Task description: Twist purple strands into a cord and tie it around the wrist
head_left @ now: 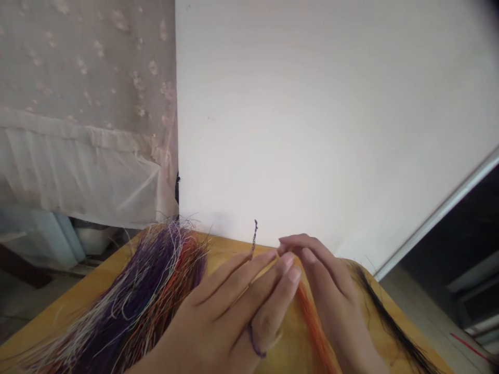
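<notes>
My left hand [237, 306] and my right hand [327, 291] meet fingertip to fingertip over a yellow wooden table [78, 296]. Between them they pinch a thin purple twisted strand [254, 238], whose short end sticks up above the left fingers. A purple thread loops round my left little finger. Under and between the hands runs a bundle of orange fibres [312, 332]. To the left lies a spread heap of purple, white and orange fibres [144, 291].
A lock of black fibres [385, 317] lies along the table's right edge. A white wall [331, 114] stands right behind the table, a lace curtain [86, 109] hangs at the left, and a metal-framed dark opening [460, 234] is at the right.
</notes>
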`<control>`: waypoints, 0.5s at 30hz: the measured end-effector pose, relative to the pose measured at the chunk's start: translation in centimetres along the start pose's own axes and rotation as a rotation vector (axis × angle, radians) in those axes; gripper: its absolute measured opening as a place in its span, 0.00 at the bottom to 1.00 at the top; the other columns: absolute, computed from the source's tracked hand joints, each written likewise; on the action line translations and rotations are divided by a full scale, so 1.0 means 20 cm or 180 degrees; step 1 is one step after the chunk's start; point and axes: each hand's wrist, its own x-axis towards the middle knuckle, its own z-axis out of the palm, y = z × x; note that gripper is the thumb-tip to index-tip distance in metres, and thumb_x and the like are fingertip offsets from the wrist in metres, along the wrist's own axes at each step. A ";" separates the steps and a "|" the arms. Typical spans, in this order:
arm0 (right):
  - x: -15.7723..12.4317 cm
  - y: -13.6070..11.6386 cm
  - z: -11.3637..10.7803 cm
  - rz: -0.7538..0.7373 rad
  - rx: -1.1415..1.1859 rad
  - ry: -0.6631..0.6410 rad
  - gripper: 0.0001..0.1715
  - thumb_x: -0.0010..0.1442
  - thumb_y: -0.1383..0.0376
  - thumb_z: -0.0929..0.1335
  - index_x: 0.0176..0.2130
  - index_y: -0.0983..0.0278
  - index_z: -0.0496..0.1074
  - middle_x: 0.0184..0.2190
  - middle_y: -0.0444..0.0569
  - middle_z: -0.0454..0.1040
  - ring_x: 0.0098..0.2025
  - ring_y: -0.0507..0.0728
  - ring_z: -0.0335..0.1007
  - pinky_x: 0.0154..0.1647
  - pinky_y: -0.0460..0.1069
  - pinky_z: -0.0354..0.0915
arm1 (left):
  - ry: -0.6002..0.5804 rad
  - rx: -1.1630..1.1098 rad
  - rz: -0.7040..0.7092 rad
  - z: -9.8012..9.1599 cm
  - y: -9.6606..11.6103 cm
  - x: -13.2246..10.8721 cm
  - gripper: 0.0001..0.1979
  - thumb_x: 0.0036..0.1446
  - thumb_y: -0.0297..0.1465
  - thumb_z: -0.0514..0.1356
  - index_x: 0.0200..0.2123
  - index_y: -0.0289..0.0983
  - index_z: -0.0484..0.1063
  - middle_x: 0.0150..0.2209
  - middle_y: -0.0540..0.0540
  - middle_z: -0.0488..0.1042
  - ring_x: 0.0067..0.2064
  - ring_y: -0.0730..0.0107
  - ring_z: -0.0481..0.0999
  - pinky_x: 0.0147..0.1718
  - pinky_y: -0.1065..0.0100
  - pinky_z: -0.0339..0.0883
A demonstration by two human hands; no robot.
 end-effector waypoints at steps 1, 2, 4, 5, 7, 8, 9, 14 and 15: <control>0.00 0.00 0.00 0.0124 0.0159 -0.0140 0.15 0.70 0.61 0.59 0.44 0.55 0.73 0.40 0.43 0.74 0.46 0.53 0.69 0.51 0.46 0.63 | 0.0081 0.0001 -0.0004 0.01 0.00 -0.01 0.15 0.68 0.25 0.47 0.52 0.28 0.69 0.55 0.41 0.73 0.56 0.65 0.71 0.58 0.61 0.62; 0.00 0.00 0.00 0.0248 0.0312 -0.0301 0.16 0.70 0.59 0.58 0.43 0.56 0.74 0.38 0.44 0.75 0.46 0.53 0.69 0.52 0.47 0.62 | 0.0162 -0.0031 -0.0022 0.01 0.01 -0.01 0.15 0.69 0.25 0.46 0.51 0.29 0.70 0.52 0.42 0.75 0.53 0.67 0.73 0.56 0.64 0.64; 0.00 0.00 0.00 0.0559 0.0545 -0.0636 0.19 0.70 0.57 0.58 0.42 0.59 0.75 0.38 0.46 0.76 0.46 0.55 0.71 0.55 0.51 0.62 | 0.0288 -0.0151 -0.0025 0.00 0.02 -0.01 0.15 0.68 0.24 0.46 0.48 0.29 0.71 0.47 0.43 0.77 0.50 0.70 0.75 0.52 0.68 0.67; 0.00 0.00 0.00 0.0720 0.0652 -0.0785 0.19 0.70 0.57 0.59 0.41 0.60 0.76 0.39 0.47 0.76 0.47 0.56 0.71 0.56 0.52 0.62 | 0.0256 -0.0208 -0.0002 0.00 0.03 -0.02 0.14 0.67 0.23 0.47 0.47 0.30 0.72 0.46 0.44 0.77 0.50 0.70 0.74 0.51 0.69 0.68; -0.01 -0.01 0.00 0.0900 0.0947 -0.1066 0.18 0.69 0.57 0.60 0.41 0.59 0.77 0.41 0.47 0.76 0.48 0.56 0.71 0.56 0.52 0.63 | -0.0002 -0.0252 0.0147 -0.01 0.04 -0.01 0.15 0.67 0.22 0.47 0.45 0.34 0.74 0.48 0.47 0.76 0.52 0.68 0.72 0.51 0.68 0.67; 0.00 -0.02 0.00 0.0906 0.1114 -0.1176 0.17 0.68 0.58 0.61 0.42 0.59 0.77 0.42 0.47 0.76 0.48 0.56 0.71 0.55 0.51 0.63 | -0.0130 -0.0259 0.0242 -0.01 0.04 -0.01 0.17 0.67 0.22 0.46 0.44 0.36 0.75 0.50 0.48 0.75 0.54 0.68 0.71 0.53 0.68 0.66; 0.00 -0.03 -0.01 0.0845 0.1276 -0.1271 0.16 0.68 0.58 0.62 0.42 0.58 0.77 0.42 0.47 0.76 0.47 0.56 0.71 0.54 0.51 0.64 | -0.0216 -0.0293 0.0355 -0.01 0.05 -0.01 0.19 0.68 0.22 0.45 0.44 0.39 0.76 0.51 0.50 0.74 0.55 0.70 0.70 0.55 0.67 0.64; 0.02 -0.05 -0.02 0.0377 0.1368 -0.1632 0.11 0.64 0.60 0.67 0.41 0.59 0.79 0.36 0.47 0.73 0.42 0.55 0.68 0.48 0.50 0.64 | -0.0230 -0.0639 0.0559 0.01 0.07 0.00 0.20 0.70 0.27 0.44 0.47 0.47 0.75 0.49 0.54 0.75 0.55 0.78 0.68 0.59 0.73 0.59; 0.02 -0.05 -0.02 0.0292 0.1311 -0.1591 0.10 0.63 0.61 0.68 0.40 0.59 0.79 0.36 0.47 0.73 0.42 0.55 0.68 0.47 0.50 0.64 | -0.0310 -0.0613 0.0577 0.02 0.07 0.00 0.20 0.70 0.27 0.45 0.48 0.47 0.75 0.48 0.54 0.76 0.55 0.77 0.68 0.60 0.72 0.59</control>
